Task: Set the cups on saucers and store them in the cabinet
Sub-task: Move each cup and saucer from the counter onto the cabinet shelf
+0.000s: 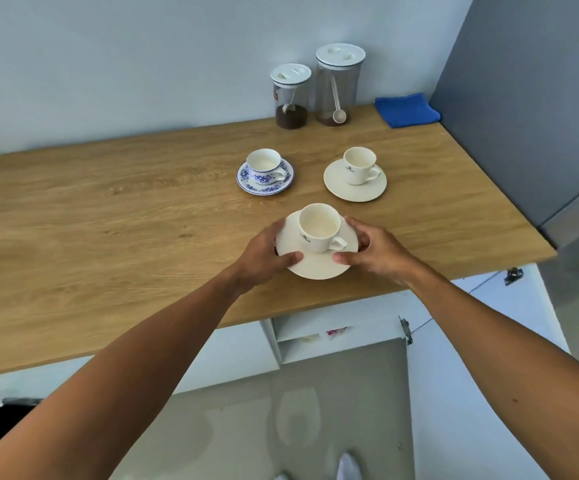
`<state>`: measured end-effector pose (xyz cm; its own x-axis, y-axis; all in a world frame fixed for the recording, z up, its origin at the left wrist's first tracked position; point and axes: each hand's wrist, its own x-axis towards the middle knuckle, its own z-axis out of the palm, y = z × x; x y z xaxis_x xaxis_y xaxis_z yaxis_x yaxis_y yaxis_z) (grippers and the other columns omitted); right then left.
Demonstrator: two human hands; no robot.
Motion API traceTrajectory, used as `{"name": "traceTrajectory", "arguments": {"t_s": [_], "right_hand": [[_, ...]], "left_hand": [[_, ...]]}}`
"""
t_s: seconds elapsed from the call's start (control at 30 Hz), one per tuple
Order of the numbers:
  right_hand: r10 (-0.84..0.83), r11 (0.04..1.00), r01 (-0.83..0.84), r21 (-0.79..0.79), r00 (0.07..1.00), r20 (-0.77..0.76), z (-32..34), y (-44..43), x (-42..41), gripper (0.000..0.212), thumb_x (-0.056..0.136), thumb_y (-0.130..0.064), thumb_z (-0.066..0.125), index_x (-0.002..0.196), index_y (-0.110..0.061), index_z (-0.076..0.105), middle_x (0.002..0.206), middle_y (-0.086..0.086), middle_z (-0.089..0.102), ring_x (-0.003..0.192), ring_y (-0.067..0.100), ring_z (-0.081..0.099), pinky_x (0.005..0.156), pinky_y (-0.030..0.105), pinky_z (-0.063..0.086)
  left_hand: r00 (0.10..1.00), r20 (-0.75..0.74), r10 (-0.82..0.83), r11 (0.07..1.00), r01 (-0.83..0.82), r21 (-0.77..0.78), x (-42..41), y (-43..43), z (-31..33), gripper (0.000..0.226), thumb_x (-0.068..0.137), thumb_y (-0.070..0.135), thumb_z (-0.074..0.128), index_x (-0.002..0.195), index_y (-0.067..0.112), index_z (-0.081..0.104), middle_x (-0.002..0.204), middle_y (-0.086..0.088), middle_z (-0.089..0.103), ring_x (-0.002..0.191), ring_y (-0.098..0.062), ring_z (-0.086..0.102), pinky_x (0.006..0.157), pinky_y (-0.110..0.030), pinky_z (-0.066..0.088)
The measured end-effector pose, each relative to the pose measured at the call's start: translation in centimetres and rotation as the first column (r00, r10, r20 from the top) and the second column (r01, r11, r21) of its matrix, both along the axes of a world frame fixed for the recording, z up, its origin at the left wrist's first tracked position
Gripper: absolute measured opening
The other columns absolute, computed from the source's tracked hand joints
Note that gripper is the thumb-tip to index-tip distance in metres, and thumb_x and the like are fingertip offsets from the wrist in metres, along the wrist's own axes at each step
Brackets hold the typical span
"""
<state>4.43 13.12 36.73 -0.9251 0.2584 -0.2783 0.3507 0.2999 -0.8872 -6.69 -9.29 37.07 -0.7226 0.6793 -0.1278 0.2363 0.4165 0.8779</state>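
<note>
A cream cup (pixel 317 227) stands upright on a cream saucer (pixel 319 266) near the front edge of the wooden counter (pixel 108 237). My left hand (pixel 264 256) grips the saucer's left rim and my right hand (pixel 376 251) grips its right rim, thumbs on top. Farther back, a blue-patterned cup (pixel 264 164) sits on a matching blue saucer (pixel 246 178). To its right a second cream cup (pixel 359 164) rests on its cream saucer (pixel 341 188). Below the counter a white cabinet (pixel 315 344) stands open, its door (pixel 461 327) swung out.
Two lidded clear jars (pixel 290 97) (pixel 338 84) with scoops stand against the back wall. A folded blue cloth (pixel 406 110) lies in the back right corner. A grey panel (pixel 523 116) bounds the counter on the right. The floor is grey tile.
</note>
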Motion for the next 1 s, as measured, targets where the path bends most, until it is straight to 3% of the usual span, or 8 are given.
{"name": "traceTrajectory", "arguments": {"t_s": [0.1, 0.2, 0.3, 0.4, 0.57, 0.73, 0.83, 1.0], "right_hand": [[-0.041, 0.998, 0.041, -0.045, 0.999, 0.008, 0.1, -0.5, 3.1, 0.098, 0.074, -0.016, 0.087, 0.154, -0.022, 0.032, 0.133, 0.0, 0.063, 0.089, -0.001, 0.059, 0.062, 0.007, 0.044], [-0.056, 0.997, 0.056, -0.061, 0.998, 0.004, 0.6, -0.8, 6.3, 0.092, 0.076, -0.016, 0.085, 0.152, -0.028, 0.036, 0.115, -0.006, 0.071, 0.08, -0.002, 0.062, 0.06, 0.013, 0.046], [-0.103, 0.994, 0.104, -0.043, 0.994, 0.024, 0.9, -1.1, 9.5, 0.095, 0.076, -0.02, 0.086, 0.153, -0.03, 0.033, 0.097, -0.012, 0.069, 0.068, 0.004, 0.052, 0.054, 0.02, 0.043], [-0.116, 0.991, 0.118, -0.066, 0.993, 0.028, 0.9, -1.3, 13.3, 0.095, 0.077, -0.02, 0.085, 0.154, -0.031, 0.029, 0.097, -0.011, 0.068, 0.07, 0.009, 0.048, 0.054, 0.023, 0.041], [-0.123, 0.992, 0.124, -0.036, 0.992, 0.029, 0.8, -1.9, 19.6, 0.095, 0.079, -0.017, 0.083, 0.155, -0.025, 0.028, 0.095, -0.013, 0.069, 0.063, -0.006, 0.057, 0.051, 0.016, 0.042], [-0.128, 0.988, 0.131, -0.079, 0.991, 0.049, -0.5, -2.2, 25.0, 0.097, 0.076, -0.019, 0.086, 0.155, -0.027, 0.03, 0.098, -0.004, 0.073, 0.076, 0.014, 0.051, 0.053, 0.025, 0.041], [-0.111, 0.988, 0.117, -0.102, 0.992, 0.056, -1.7, -2.2, 27.0, 0.098, 0.074, -0.02, 0.087, 0.154, -0.028, 0.031, 0.098, 0.0, 0.072, 0.075, 0.015, 0.051, 0.053, 0.027, 0.041], [-0.106, 0.987, 0.115, -0.114, 0.991, 0.086, -4.3, -2.1, 27.7, 0.099, 0.074, -0.02, 0.087, 0.154, -0.029, 0.031, 0.105, -0.005, 0.074, 0.076, 0.011, 0.057, 0.051, 0.021, 0.041]], "left_hand": [[0.999, 0.034, -0.025, 0.999, 0.025, 0.022, 2.2, 0.1, -0.1, 0.067, 0.085, 0.017, 0.073, 0.143, 0.02, 0.039, 0.126, 0.008, 0.05, 0.112, -0.014, 0.05, 0.091, -0.026, 0.046], [0.998, 0.037, -0.055, 0.998, 0.054, 0.026, 4.5, 0.1, -0.1, 0.068, 0.083, 0.02, 0.075, 0.142, 0.022, 0.04, 0.131, 0.006, 0.051, 0.115, -0.017, 0.051, 0.097, -0.032, 0.048], [0.996, 0.027, -0.09, 0.996, 0.089, 0.023, 7.0, 0.2, -0.3, 0.071, 0.081, 0.025, 0.076, 0.142, 0.023, 0.042, 0.132, 0.006, 0.055, 0.115, -0.016, 0.053, 0.1, -0.037, 0.048], [0.996, 0.005, -0.093, 0.996, 0.093, 0.01, 10.3, 0.2, -0.4, 0.071, 0.081, 0.026, 0.077, 0.142, 0.023, 0.042, 0.131, 0.004, 0.055, 0.114, -0.017, 0.054, 0.101, -0.04, 0.047], [0.992, 0.065, -0.104, 0.994, 0.1, 0.053, 16.6, -0.3, -0.7, 0.068, 0.081, 0.023, 0.077, 0.14, 0.026, 0.043, 0.129, 0.003, 0.057, 0.116, -0.021, 0.055, 0.102, -0.042, 0.047], [0.988, 0.138, -0.073, 0.997, 0.073, 0.002, 21.8, -1.3, -2.3, 0.085, 0.072, 0.04, 0.078, 0.146, 0.034, 0.035, 0.136, 0.004, 0.052, 0.123, -0.021, 0.053, 0.102, -0.046, 0.048], [0.988, 0.151, -0.045, 0.998, 0.05, -0.03, 24.1, -1.7, -3.5, 0.095, 0.072, 0.043, 0.078, 0.151, 0.032, 0.026, 0.141, 0.002, 0.047, 0.123, -0.023, 0.052, 0.1, -0.048, 0.049], [0.985, 0.166, -0.054, 0.998, 0.059, -0.026, 24.8, -1.7, -6.1, 0.086, 0.076, 0.039, 0.077, 0.148, 0.034, 0.032, 0.139, 0.002, 0.047, 0.121, -0.024, 0.053, 0.098, -0.044, 0.052]]}}
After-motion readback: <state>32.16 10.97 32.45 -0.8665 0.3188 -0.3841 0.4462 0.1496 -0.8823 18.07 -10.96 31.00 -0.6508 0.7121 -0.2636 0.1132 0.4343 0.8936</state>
